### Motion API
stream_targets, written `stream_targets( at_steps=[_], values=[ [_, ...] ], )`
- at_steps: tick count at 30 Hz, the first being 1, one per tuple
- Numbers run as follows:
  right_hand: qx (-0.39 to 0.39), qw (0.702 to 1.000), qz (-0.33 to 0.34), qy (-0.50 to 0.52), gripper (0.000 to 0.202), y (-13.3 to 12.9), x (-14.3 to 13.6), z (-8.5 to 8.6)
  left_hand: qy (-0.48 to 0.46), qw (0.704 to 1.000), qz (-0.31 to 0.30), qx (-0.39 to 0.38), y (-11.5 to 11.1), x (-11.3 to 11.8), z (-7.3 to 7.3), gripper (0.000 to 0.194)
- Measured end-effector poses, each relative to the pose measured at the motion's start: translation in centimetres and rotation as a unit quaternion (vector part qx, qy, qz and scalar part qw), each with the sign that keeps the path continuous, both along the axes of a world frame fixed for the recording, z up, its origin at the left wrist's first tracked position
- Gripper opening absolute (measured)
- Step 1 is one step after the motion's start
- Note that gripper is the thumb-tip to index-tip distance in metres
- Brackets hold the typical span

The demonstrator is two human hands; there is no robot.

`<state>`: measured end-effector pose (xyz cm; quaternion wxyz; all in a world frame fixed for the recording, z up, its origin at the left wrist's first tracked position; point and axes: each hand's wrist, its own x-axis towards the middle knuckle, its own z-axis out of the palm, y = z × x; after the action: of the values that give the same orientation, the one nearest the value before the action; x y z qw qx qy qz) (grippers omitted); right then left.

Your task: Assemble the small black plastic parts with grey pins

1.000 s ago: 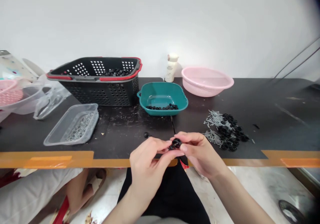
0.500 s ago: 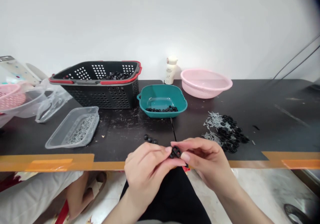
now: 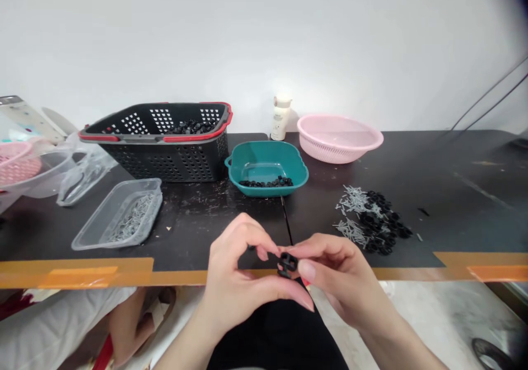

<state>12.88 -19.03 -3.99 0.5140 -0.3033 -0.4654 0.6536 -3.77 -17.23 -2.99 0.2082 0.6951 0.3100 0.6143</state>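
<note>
Just past the table's front edge, my right hand (image 3: pixel 330 274) pinches a small black plastic part (image 3: pixel 287 262) with openings in its top between thumb and fingers. My left hand (image 3: pixel 243 274) curves around the part's other side, thumb and fingers apart. A left fingertip is close to the part; whether it touches, I cannot tell. Right of my hands lies a pile of black plastic rings (image 3: pixel 381 224) with grey metal pins (image 3: pixel 353 199). A teal basin (image 3: pixel 268 191) beyond my hands holds small black pieces (image 3: pixel 270 182). My left hand hides most of the table spot behind it.
On the left are a clear plastic tub (image 3: pixel 88 232) of metal pins and a black basket (image 3: pixel 181 158) of dark parts. A pink basket (image 3: pixel 336 144) and a cream bottle (image 3: pixel 281 120) stand at the back. Another person's leg (image 3: pixel 132 320) is below the table.
My left hand has loosened from the black part, its thumb and fingers spreading apart. My right hand keeps hold of the part. The loose black pieces behind are now mostly covered.
</note>
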Motion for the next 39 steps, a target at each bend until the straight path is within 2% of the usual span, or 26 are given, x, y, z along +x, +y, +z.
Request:
stream_targets(
  at_steps=[3, 9, 14, 17, 20, 22, 24, 26, 28, 31, 33, 35, 36, 39],
  values=[
    [-0.025, 0.999, -0.008, 0.027, 0.008, 0.1, -0.2, 0.2, -0.027, 0.999, 0.015, 0.027, -0.5, 0.4, -0.5, 0.038],
    [-0.062, 0.993, -0.054, 0.085, 0.011, -0.3, -1.3, 0.3, -0.057, 0.987, 0.108, 0.103, -1.2, 1.8, -1.9, 0.021],
    [-0.084, 0.984, -0.089, 0.127, 0.013, -0.5, -1.9, -0.1, -0.066, 0.979, 0.176, 0.079, -1.9, 3.1, -2.6, 0.02],
    [-0.083, 0.981, -0.117, 0.132, 0.013, -0.4, -1.8, -0.4, -0.054, 0.979, 0.187, 0.052, -2.5, 3.5, -2.5, 0.015],
    [-0.072, 0.98, -0.141, 0.124, 0.015, -0.3, -1.7, -0.7, -0.077, 0.984, 0.156, -0.023, -2.9, 3.3, -1.9, 0.014],
    [-0.06, 0.981, -0.147, 0.111, 0.016, -0.4, -1.6, -0.8, -0.125, 0.979, 0.099, -0.127, -2.8, 2.9, -1.4, 0.017],
    [-0.049, 0.984, -0.143, 0.093, 0.016, -0.6, -1.6, -1.0, -0.19, 0.954, 0.024, -0.23, -2.5, 2.5, -1.1, 0.016],
    [-0.039, 0.987, -0.139, 0.073, 0.013, -0.9, -1.5, -1.2, -0.243, 0.923, -0.036, -0.296, -2.0, 2.1, -1.0, 0.017],
    [-0.027, 0.988, -0.146, 0.05, 0.011, -1.2, -1.3, -1.4, -0.264, 0.908, -0.07, -0.319, -1.5, 1.8, -1.1, 0.026],
    [-0.015, 0.988, -0.155, 0.023, 0.011, -1.6, -1.0, -1.8, -0.234, 0.9, -0.143, -0.339, -1.3, 1.4, -1.5, 0.044],
    [-0.012, 0.989, -0.148, 0.018, 0.011, -1.8, -0.9, -1.9, -0.216, 0.885, -0.189, -0.365, -1.4, 1.2, -1.7, 0.037],
    [-0.01, 0.99, -0.139, 0.018, 0.01, -1.9, -1.0, -1.9, -0.202, 0.882, -0.19, -0.381, -1.6, 1.0, -1.8, 0.029],
    [-0.01, 0.99, -0.138, 0.019, 0.01, -1.9, -1.1, -1.8, -0.193, 0.889, -0.175, -0.376, -1.7, 1.0, -1.8, 0.027],
    [-0.008, 0.988, -0.149, 0.03, 0.008, -2.2, -1.6, -1.8, -0.145, 0.933, -0.122, -0.307, -1.9, 1.0, -1.7, 0.019]
  ],
)
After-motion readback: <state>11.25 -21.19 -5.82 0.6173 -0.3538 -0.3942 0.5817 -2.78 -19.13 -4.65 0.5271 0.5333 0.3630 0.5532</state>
